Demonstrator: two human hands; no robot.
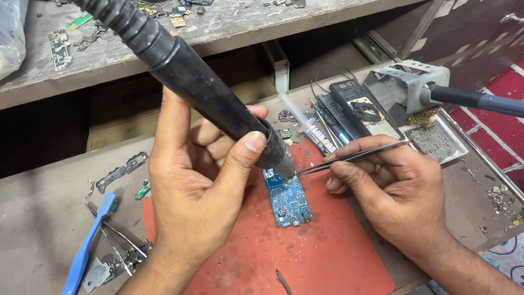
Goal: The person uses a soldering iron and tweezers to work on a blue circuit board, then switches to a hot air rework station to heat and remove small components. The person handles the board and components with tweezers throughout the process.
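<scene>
Left hand: the left hand (199, 180) has its fingers wrapped tight around the black hot-air handpiece (218, 98), thumb pressed on the barrel near the nozzle, which points down at the top edge of the board.
Right hand: the right hand (390, 186) has its fingers pinched on metal tweezers (355, 157), whose tips reach to just beside the nozzle.
Board: the blue circuit board (287, 198) lies flat on the red work mat (327, 251), near the mat's upper middle, between the two hands.
Progress: judging by the pose, the work at the board's upper end is under way; the tweezer tips are at the board, and whether they grip a part cannot be told.
Around: a flux syringe (305, 123) and a dark phone frame (355, 106) lie behind the mat; a soldering iron in its stand (426, 87) sits at the far right, over a tray of scraps.
Left of mat: a blue plastic pry tool (87, 246) and loose metal parts rest on the bench (43, 218).
In the way: the handpiece and thumb hide the spot under the nozzle; the syringe lies close behind it.
</scene>
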